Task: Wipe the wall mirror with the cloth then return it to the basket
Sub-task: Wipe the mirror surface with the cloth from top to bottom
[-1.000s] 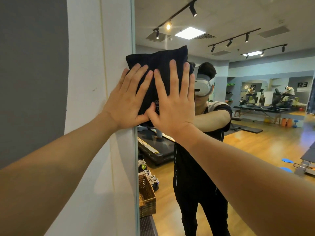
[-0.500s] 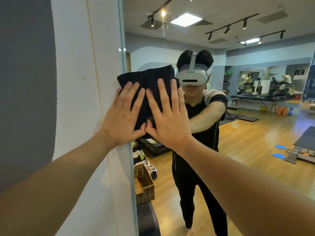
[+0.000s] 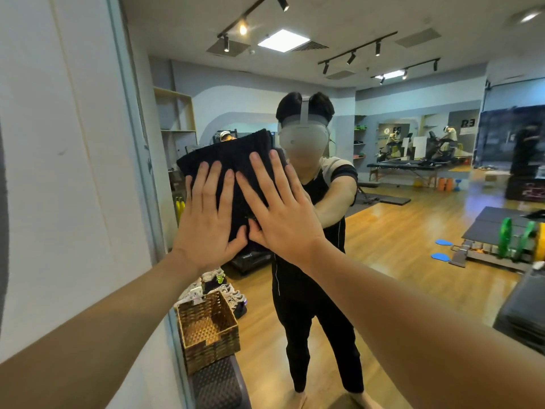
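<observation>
A folded black cloth [image 3: 236,156] lies flat against the wall mirror [image 3: 398,219], near the mirror's left edge. My left hand [image 3: 211,219] presses on the cloth's left part with straight, spread fingers. My right hand [image 3: 280,209] presses beside it on the right part, fingers also straight, and the two thumbs nearly touch. The lower middle of the cloth is hidden by my hands. A woven wicker basket [image 3: 208,329] appears in the mirror below my hands, standing on a dark surface, with nothing visible inside it.
A white wall [image 3: 67,172] borders the mirror on the left. The mirror reflects a person in black clothes, a gym room with a wooden floor, shoes behind the basket, a massage bench and weight plates [image 3: 507,237] at the right.
Both hands have slid the cloth down and to the right across the mirror, away from its left edge. The view has tilted down, and the basket shows more fully.
</observation>
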A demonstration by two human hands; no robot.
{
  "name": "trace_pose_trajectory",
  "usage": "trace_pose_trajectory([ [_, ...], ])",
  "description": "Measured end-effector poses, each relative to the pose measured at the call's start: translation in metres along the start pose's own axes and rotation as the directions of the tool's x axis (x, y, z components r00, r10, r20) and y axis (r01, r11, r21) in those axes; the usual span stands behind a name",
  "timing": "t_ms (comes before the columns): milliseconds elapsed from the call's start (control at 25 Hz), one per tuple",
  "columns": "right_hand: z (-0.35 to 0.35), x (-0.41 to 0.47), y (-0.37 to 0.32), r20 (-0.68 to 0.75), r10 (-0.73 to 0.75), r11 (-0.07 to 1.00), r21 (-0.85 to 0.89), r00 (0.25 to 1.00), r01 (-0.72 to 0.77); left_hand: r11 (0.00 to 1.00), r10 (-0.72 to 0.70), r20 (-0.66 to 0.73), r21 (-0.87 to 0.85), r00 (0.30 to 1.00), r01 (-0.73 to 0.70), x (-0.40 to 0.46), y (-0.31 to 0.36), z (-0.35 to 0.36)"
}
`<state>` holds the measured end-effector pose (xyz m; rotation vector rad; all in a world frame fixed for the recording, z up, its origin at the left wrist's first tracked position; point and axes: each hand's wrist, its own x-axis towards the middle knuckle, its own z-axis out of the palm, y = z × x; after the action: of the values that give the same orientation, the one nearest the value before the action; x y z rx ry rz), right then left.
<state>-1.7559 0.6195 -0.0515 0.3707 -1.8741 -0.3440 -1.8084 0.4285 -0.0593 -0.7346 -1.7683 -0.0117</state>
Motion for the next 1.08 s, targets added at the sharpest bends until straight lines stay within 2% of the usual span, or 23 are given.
trace_pose_trajectory([
  [440, -0.054, -0.107, 0.163, -0.039, 0.014, 0.999, -0.032, 0.999, -0.015, 0.996, 0.051, 0.005, -0.075, 0.999, -0.051, 0.074, 0.182, 0.016],
  [760, -0.095, -0.189, 0.28, 0.02, 0.042, 0.993, -0.111, 0.999, -0.04, 0.989, 0.098, -0.018, -0.109, 0.995, -0.099, 0.127, 0.317, 0.03],
  [1080, -0.128, -0.249, 0.36, 0.058, 0.071, 0.988, -0.139, 0.996, -0.062, 0.982, 0.155, -0.002, -0.107, 0.988, -0.154, 0.167, 0.414, 0.034],
])
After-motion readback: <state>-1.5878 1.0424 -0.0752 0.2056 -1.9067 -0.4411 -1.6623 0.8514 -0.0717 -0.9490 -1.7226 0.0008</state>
